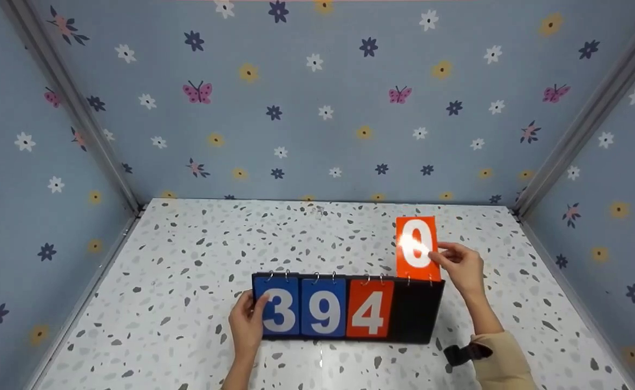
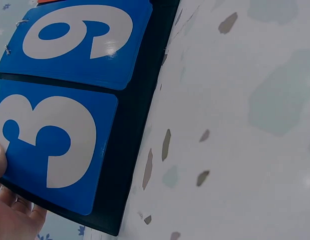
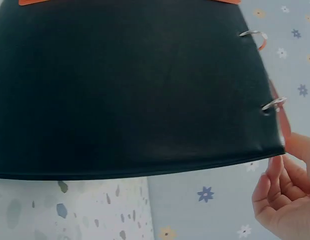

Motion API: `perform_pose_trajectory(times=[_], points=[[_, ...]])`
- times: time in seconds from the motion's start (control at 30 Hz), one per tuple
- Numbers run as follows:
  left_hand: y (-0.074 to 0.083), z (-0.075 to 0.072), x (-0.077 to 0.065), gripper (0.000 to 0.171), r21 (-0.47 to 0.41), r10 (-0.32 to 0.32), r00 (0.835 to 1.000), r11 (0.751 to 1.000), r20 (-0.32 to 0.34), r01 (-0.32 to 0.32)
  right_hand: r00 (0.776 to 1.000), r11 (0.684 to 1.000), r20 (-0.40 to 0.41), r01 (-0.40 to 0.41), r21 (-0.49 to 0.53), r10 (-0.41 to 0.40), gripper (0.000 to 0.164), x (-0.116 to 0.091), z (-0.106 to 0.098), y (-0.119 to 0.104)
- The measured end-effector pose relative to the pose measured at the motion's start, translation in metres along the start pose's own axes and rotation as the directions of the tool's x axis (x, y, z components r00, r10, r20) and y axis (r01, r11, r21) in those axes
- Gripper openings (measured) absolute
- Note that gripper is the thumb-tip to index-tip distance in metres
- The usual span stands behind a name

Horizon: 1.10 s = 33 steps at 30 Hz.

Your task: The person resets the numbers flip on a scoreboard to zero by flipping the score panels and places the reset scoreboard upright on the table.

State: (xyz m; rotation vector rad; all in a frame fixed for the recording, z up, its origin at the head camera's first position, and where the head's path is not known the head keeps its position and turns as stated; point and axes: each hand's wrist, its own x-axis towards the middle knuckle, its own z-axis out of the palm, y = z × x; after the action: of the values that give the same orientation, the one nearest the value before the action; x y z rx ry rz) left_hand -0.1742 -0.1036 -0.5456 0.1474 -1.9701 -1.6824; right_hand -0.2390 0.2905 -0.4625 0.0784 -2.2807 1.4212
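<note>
Head view: raised red card (image 1: pixel 417 247) pinched by right grip (image 1: pixel 464 266)

The card lies left of that nearer grip, long axis upright, above the right end of the flip scoreboard (image 1: pixel 416 314), which is stretched left-to-right over the table (image 1: pixel 317 238), its left end held by the left grip (image 1: pixel 247 319). "3", "9" and "4" can be read; the raised numeral, glare-washed, seems "0".

Left wrist: "9" and "3" are shown sideways.

Right wrist: bare black backing is seen; no brand is legible.

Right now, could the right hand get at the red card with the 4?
Probably yes, if the right hand first lets go of the raised card: nothing covers the 4 card, beside the bare black end of the board.
</note>
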Motion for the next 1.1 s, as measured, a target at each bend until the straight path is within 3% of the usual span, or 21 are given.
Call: perform_pose_trajectory(times=[0.1,0.17,0.3,0.4,0.53,0.67,0.77,0.93,1.03,1.07,1.1], points=[[0.001,0.0,0.0,0.014,-0.005,-0.007,1.0,1.0,0.003,0.007,0.997,0.997,0.023,-0.076,0.012,0.075,0.034,0.0,0.002,0.002],[0.001,0.0,0.0,0.014,-0.004,-0.005,1.0,1.0,0.007,0.005,0.989,0.989,0.03,-0.14,-0.053,0.142,0.032,-0.002,0.002,-0.006],[0.001,0.0,0.0,0.015,0.0,-0.003,1.0,1.0,0.011,0.003,0.982,0.98,0.043,-0.181,-0.084,0.185,0.026,-0.006,0.001,-0.004],[0.0,0.0,0.0,0.016,0.001,-0.011,1.0,1.0,0.014,0.011,0.987,0.986,0.018,-0.158,-0.051,0.16,0.023,-0.011,-0.002,-0.003],[0.004,-0.001,-0.001,0.016,0.003,-0.026,0.999,1.0,0.018,0.026,0.993,0.996,-0.079,-0.084,-0.006,0.084,0.017,-0.022,-0.005,-0.007],[0.022,-0.002,-0.003,0.014,0.007,-0.028,1.0,1.0,0.013,0.028,0.982,0.999,-0.182,-0.037,0.032,0.042,0.012,-0.041,-0.007,-0.03],[0.034,-0.003,-0.005,0.013,0.021,-0.035,0.999,0.999,0.012,0.035,0.976,0.992,-0.214,-0.003,0.127,0.031,0.009,-0.055,-0.005,-0.035],[0.037,-0.003,-0.006,0.012,0.025,-0.027,1.0,0.999,0.012,0.026,0.981,0.935,-0.192,0.094,0.342,-0.028,0.009,-0.071,0.008,0.002],[0.035,-0.003,-0.005,0.011,0.012,-0.007,1.0,1.0,0.01,0.007,0.987,0.922,-0.157,0.091,0.377,-0.033,0.009,-0.082,0.018,0.001],[0.035,-0.003,-0.005,0.012,0.012,-0.007,1.0,1.0,0.01,0.007,0.987,0.944,-0.158,0.041,0.328,0.012,0.008,-0.089,0.02,-0.021],[0.035,-0.004,-0.005,0.012,0.017,-0.006,1.0,1.0,0.008,0.006,0.99,0.945,-0.141,0.021,0.325,0.026,0.009,-0.092,0.023,-0.026]])
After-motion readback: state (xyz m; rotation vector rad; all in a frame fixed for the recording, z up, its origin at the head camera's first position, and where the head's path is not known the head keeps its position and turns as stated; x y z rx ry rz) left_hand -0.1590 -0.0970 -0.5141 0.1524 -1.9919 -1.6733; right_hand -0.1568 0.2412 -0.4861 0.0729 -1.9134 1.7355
